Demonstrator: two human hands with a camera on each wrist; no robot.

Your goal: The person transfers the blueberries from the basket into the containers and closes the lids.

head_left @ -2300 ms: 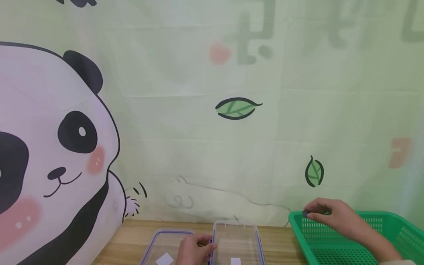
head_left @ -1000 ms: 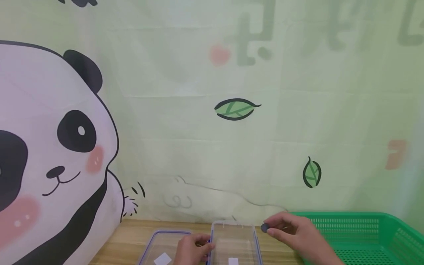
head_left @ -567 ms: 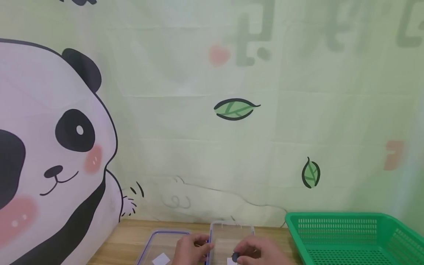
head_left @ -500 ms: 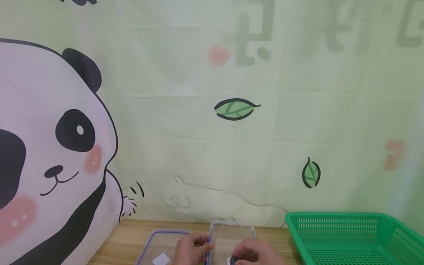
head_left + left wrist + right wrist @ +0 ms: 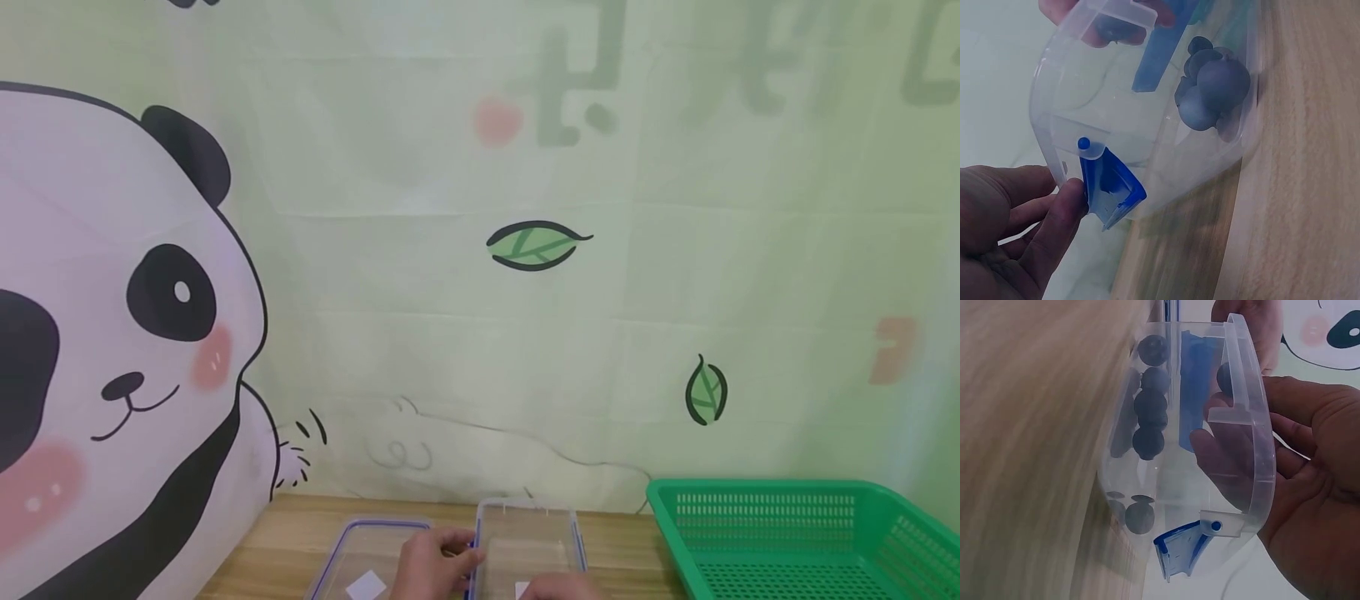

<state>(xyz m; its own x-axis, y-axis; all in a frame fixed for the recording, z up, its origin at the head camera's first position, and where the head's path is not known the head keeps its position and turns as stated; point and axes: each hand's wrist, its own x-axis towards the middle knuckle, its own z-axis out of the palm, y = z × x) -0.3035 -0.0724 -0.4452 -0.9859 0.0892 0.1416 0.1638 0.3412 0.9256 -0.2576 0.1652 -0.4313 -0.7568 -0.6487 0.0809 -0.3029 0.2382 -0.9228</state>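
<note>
A clear plastic box (image 5: 525, 533) with blue clips stands on the table. My left hand (image 5: 431, 565) pinches its left rim; in the left wrist view the thumb and a finger are at the edge beside a blue clip (image 5: 1110, 184). My right hand (image 5: 1310, 456) reaches over the rim into the box and holds a blueberry (image 5: 1224, 378) in its fingertips, above the floor of the box. Through the wall I see several blueberries (image 5: 1149, 440) lying at the bottom. The head view shows only part of the right hand, with the berry out of sight.
A green plastic basket (image 5: 750, 487) stands to the right; its near part is cut off. Left of the box lies another clear blue-edged container or lid (image 5: 390, 523) with a white label (image 5: 366, 585). Behind the wooden table (image 5: 615, 542) hangs a panda-printed cloth (image 5: 420, 350).
My right hand has come from the green basket leftward with the blueberry, then down into the clear box. My left hand has stayed at the box's rim.
</note>
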